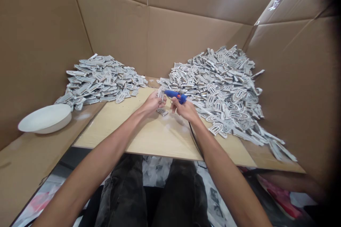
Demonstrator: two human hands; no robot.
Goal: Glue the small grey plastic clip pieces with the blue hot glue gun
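Note:
My left hand [152, 103] pinches a small pale arch-shaped piece [161, 93] with slots cut in it, holding it upright above the board. Gripped in my right hand [183, 108] is a blue hot glue gun [173, 94], its nozzle pointing left at the piece and very close to it. Whether the tip touches the piece I cannot tell. Just below my left fingers, another slotted piece [162, 112] lies flat on the yellowish board [160, 138]. A dark cord [195, 136] runs down from the glue gun past my right forearm.
Piles of similar pieces rise at the left [101, 78] and, larger, at the right [221, 81]. A white bowl [45, 118] stands at the far left. Cardboard walls [170, 39] enclose the back and sides. My legs are under the board's front edge.

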